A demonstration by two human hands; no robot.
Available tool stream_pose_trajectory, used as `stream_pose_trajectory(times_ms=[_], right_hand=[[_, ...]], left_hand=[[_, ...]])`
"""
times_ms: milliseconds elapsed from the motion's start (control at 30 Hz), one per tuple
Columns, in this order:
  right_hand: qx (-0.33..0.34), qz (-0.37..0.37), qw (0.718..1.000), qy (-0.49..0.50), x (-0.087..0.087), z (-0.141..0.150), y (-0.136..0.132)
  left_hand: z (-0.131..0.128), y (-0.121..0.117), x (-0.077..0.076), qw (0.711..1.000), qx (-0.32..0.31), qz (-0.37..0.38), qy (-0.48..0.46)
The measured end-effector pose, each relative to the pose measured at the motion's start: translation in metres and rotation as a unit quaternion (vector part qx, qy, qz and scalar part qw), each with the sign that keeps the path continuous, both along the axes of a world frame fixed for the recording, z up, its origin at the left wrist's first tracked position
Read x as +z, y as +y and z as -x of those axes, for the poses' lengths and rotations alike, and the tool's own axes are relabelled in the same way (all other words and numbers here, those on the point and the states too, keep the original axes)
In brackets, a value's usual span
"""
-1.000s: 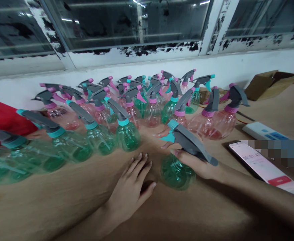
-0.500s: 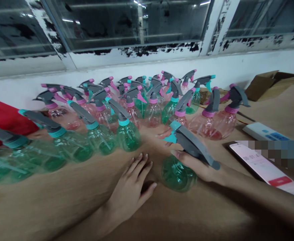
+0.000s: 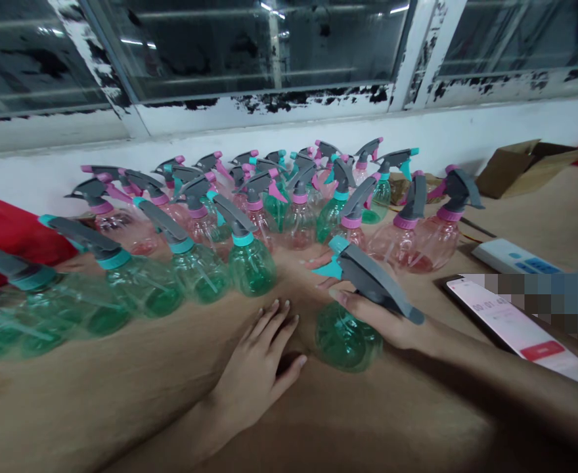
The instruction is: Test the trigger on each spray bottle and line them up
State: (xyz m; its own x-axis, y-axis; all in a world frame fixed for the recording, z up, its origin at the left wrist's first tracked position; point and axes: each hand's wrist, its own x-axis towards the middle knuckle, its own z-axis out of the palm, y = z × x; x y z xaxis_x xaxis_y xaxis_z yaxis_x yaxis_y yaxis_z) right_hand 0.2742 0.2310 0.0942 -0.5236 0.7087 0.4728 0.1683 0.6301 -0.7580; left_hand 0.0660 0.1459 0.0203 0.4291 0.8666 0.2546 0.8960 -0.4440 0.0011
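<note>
My right hand [image 3: 382, 322] is wrapped round the neck of a green spray bottle [image 3: 345, 338] with a grey trigger head [image 3: 370, 279] and a teal nozzle. The bottle stands on the brown table [image 3: 121, 394]. My left hand [image 3: 259, 371] lies flat on the table just left of the bottle, fingers stretched out, holding nothing. Beyond both hands stands a crowd of green and pink spray bottles [image 3: 249, 217], with a row of green ones [image 3: 141, 279] running off to the left.
A phone [image 3: 520, 328] with a lit screen lies to the right of my right arm, a white power strip [image 3: 515, 256] behind it. A cardboard box [image 3: 525, 167] sits at the far right by the white wall. Red cloth [image 3: 8, 236] lies at the left.
The view has shifted slightly. Both hands and the green bottle stay almost where they were.
</note>
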Motion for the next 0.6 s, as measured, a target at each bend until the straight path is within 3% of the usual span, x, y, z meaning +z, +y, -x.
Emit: stream_pose_trajectory(times_ms=[467,600], right_hand=[[-0.013,0.146,0.988,0.038,-0.008,-0.012,-0.015],[-0.026,0.103,0.994,-0.035,-0.006,-0.022,-0.02]], left_hand=[[-0.001,0.001,-0.001,1.0,0.008,0.006,0.014],[-0.001,0.001,-0.002,1.0,0.01,0.001,0.008]])
